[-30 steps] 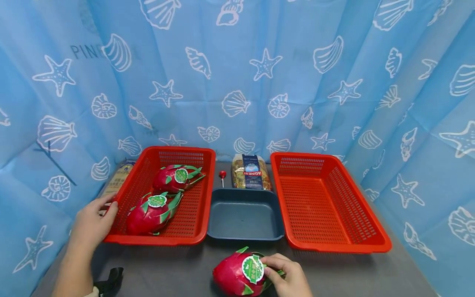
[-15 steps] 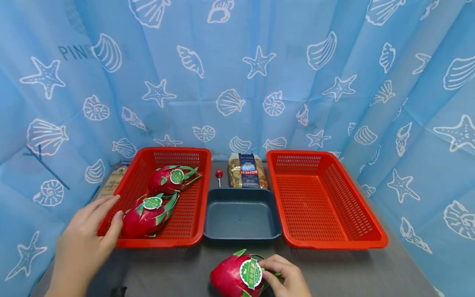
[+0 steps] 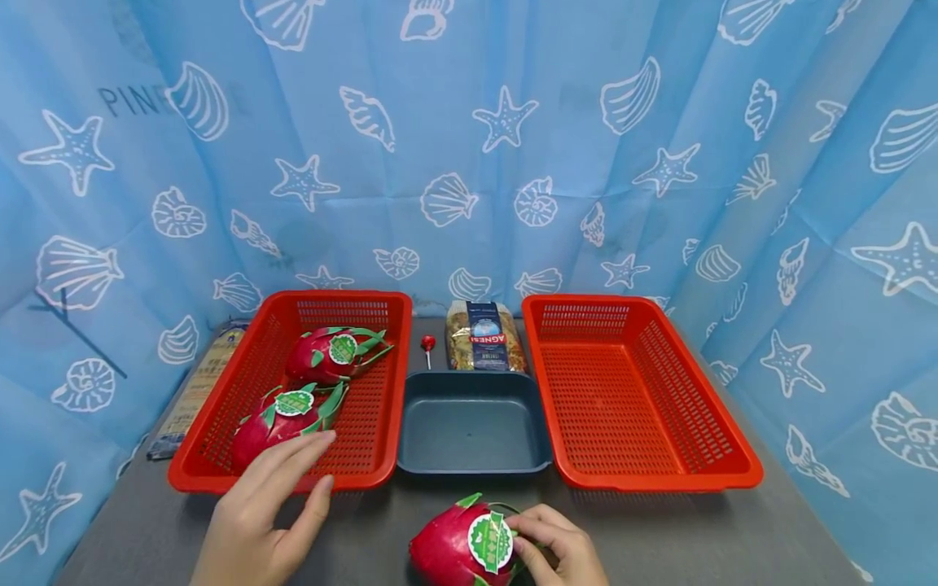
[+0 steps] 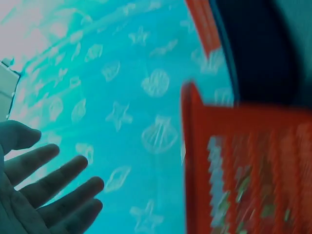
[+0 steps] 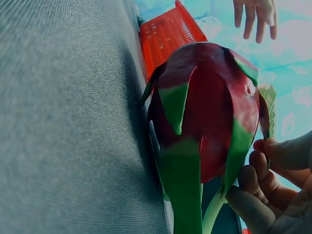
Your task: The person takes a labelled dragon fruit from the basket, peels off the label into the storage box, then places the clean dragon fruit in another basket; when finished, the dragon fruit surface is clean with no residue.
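Note:
A pink dragon fruit (image 3: 444, 544) with a green-and-white sticker lies on the grey table at the front. My right hand (image 3: 563, 547) pinches it at its leafy end; in the right wrist view, thumb and fingers (image 5: 280, 151) close on a scale beside the green leaves. My left hand (image 3: 252, 521), fingers spread and holding nothing, hovers before the left red basket (image 3: 399, 391). That basket holds two more stickered dragon fruits, one at the back (image 3: 311, 358) and one nearer (image 3: 256, 435), partly covered by the left hand in the head view.
A dark blue-grey tray (image 3: 469, 431) stands between the left basket and a right red basket (image 3: 608, 407). Behind the tray are a red lollipop (image 3: 428, 345) and an Agnesi pasta bag (image 3: 458, 342). Another package (image 3: 192, 399) lies left of the left basket, before a blue shell-print curtain (image 3: 440, 122).
My left hand has let go of the left basket's side and moved right, to the basket's front. The right hand keeps its pinch on the dragon fruit. The head view has shifted slightly.

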A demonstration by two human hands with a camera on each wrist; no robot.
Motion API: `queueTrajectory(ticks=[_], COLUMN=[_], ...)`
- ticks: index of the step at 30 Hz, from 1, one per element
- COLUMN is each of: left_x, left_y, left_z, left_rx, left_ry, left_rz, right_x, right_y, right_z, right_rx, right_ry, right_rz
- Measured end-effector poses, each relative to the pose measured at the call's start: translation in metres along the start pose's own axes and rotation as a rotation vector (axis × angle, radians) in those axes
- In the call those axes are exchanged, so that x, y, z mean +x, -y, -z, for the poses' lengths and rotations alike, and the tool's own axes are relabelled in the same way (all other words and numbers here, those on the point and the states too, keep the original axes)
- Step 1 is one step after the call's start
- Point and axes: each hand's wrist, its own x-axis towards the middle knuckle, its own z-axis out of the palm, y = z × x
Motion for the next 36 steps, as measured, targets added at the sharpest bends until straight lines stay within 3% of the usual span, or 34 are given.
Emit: queueTrajectory(ticks=[4,7,11,14,20,25,29,36], left_x=[-0.002,-0.003,-0.005,-0.006,-0.008,-0.015,-0.019,-0.025], left_y=[-0.008,-0.012,-0.015,-0.016,-0.016,-0.014,-0.01,-0.006], left_z=[-0.018,-0.031,-0.051,-0.065,-0.088,-0.106,-0.113,-0.117], left_rx=[-0.073,-0.152,-0.272,-0.338,-0.408,-0.44,-0.533,-0.584], left_ry=[0.079,0.136,0.24,0.371,0.719,0.876,0.922,0.868], left_rz=[-0.043,-0.071,-0.059,-0.008,0.143,0.245,0.334,0.369], right_x=[0.0,0.0,0.001,0.001,0.001,-0.002,-0.003,0.007], right_y=[0.0,-0.002,-0.006,-0.008,-0.007,-0.006,-0.005,0.006], right_z=[-0.001,-0.001,-0.002,-0.003,-0.005,-0.008,-0.008,-0.001], right_rx=[-0.004,-0.014,-0.023,-0.016,0.005,0.032,0.046,0.019], right_ry=[-0.004,-0.019,-0.041,-0.041,-0.042,-0.039,-0.021,0.042], right_rz=[0.001,0.055,0.122,0.127,0.1,0.047,-0.011,-0.196])
